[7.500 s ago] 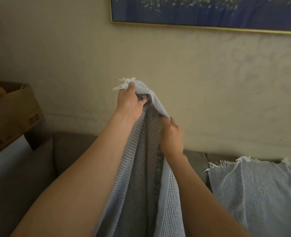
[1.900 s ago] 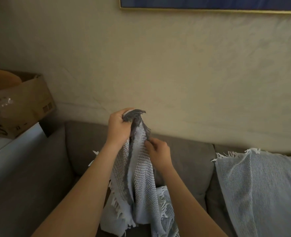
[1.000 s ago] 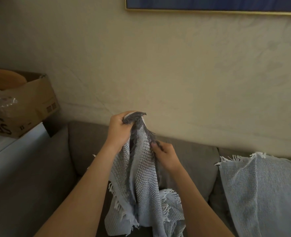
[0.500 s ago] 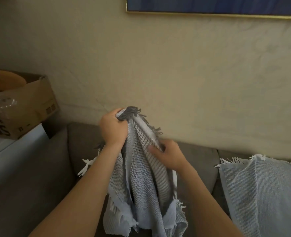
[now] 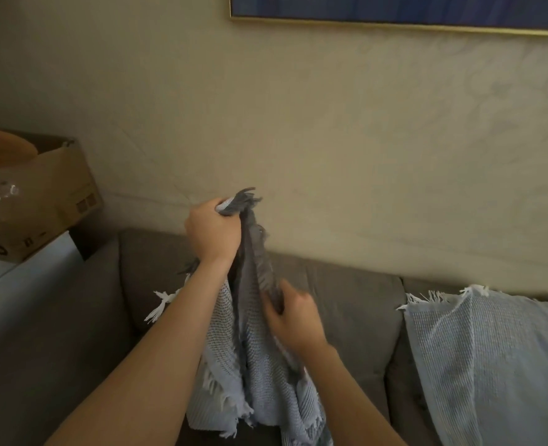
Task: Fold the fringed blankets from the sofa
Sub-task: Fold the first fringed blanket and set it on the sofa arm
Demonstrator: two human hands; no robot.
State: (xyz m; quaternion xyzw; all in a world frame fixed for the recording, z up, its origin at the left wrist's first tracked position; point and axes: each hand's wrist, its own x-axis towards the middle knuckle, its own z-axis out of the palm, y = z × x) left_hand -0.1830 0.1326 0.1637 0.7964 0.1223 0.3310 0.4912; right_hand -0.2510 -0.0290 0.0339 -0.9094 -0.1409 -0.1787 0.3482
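Observation:
A grey and pale blue fringed blanket point(image 5: 253, 358) hangs bunched in front of the grey sofa point(image 5: 346, 304). My left hand point(image 5: 213, 233) grips its top corner, with dark fringe sticking out above the fist. Lower and to the right, my right hand point(image 5: 293, 318) pinches the dark fringed edge. White fringe dangles at the blanket's lower end and behind my left forearm. A second pale blue fringed blanket point(image 5: 491, 358) lies draped over the sofa back on the right.
A cardboard box point(image 5: 41, 194) sits on a white surface point(image 5: 15, 284) at the left, beside the sofa arm. A beige wall rises behind the sofa, with a gold-framed blue picture point(image 5: 395, 8) at the top.
My right hand has slid down the dark fringed edge, away from my left hand, pulling that edge taut. The left hand stays at the top corner.

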